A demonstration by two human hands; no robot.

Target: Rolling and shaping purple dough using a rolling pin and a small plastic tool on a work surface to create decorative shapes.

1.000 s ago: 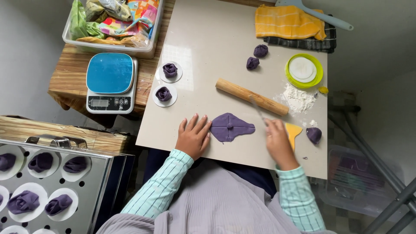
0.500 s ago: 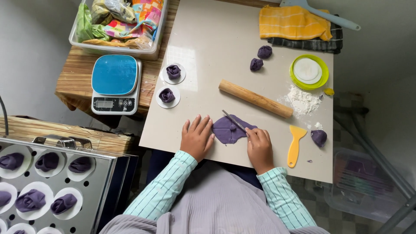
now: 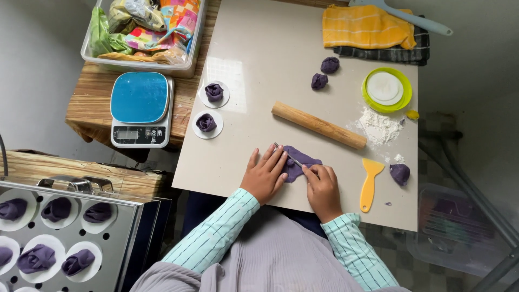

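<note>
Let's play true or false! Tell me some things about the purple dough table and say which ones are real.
1. The right hand holds a thin metal tool on the flat purple dough. True.
2. The rolling pin lies on top of the scale. False: it lies on the board, apart from the scale.
3. The left hand rests at the dough's edge. True.
4. The yellow scraper is in the left hand. False: it lies on the board, beside the right hand, untouched.
5. Two shaped dough pieces sit on white paper rounds near the scale. True.
</note>
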